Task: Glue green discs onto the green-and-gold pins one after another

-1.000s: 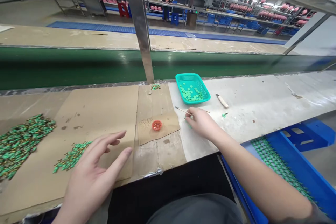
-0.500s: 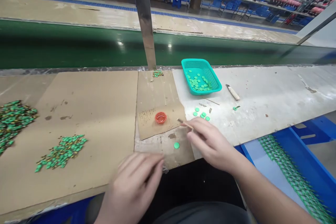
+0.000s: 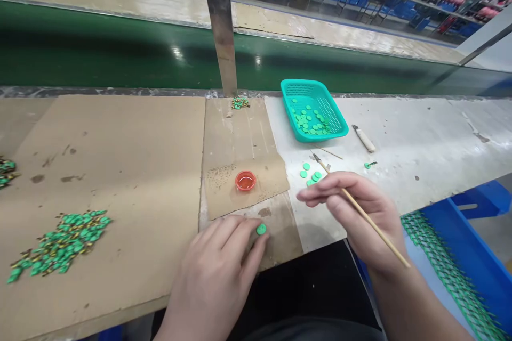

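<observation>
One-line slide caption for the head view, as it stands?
Left hand touches a green disc on cardboard; right hand holds a thin brush near an orange cap.

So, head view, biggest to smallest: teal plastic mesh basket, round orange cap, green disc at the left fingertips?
1. teal plastic mesh basket
2. round orange cap
3. flat green disc, nearest the camera yet still smallest
</observation>
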### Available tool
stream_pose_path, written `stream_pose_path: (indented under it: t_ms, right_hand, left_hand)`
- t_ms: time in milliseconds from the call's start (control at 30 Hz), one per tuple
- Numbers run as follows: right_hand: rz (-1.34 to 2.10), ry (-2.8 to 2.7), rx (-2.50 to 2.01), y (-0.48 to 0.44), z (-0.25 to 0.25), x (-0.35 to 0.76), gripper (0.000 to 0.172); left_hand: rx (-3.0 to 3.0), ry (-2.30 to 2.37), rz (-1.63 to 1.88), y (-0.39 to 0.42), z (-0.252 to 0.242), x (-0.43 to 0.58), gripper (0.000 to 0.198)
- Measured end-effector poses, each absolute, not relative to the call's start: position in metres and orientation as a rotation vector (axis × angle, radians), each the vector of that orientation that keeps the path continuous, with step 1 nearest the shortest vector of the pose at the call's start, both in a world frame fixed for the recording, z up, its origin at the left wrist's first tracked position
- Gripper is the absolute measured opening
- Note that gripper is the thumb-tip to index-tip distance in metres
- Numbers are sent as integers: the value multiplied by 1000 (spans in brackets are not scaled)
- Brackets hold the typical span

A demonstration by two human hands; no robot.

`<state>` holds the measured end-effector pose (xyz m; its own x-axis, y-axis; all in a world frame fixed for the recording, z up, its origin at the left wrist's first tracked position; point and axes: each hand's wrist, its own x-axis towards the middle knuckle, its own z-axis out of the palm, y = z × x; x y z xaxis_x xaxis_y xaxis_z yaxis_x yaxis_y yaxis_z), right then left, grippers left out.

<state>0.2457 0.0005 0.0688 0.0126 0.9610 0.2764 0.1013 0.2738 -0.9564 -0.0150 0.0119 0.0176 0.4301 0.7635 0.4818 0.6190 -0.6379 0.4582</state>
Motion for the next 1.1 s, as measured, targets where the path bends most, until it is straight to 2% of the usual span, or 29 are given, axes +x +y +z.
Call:
stream_pose_path:
  t_ms: [67,133,200,333,533,700,1100]
  right_hand:
    - [744,-1399,-1133,6,66,240,25]
    - [638,-1443,-1154,13,64,232,38]
    - [627,-1438,-1166,20,64,222,43]
    - [687,-1383,-1204,34,66,203,20]
    - [508,-1545,-1208,53,58,187,13]
    - [402,-1732,-1144,64,49,181,14]
    - [398,-1859,-1168,72,39,176,18]
  left_hand:
    - [2442,1178,1024,10,17,-21,16]
    - [2463,1123,1035,7,16,-26,18]
    - [2532,1063,1030,4,12,-31,21]
    - [2708,970,934,1,2,-40,27]
    - [2803,919,925,5,-3,-41,25]
    - [2789,984,994,4,-4,-35,24]
    - [2719,1071,1121,-1,-14,-29,17]
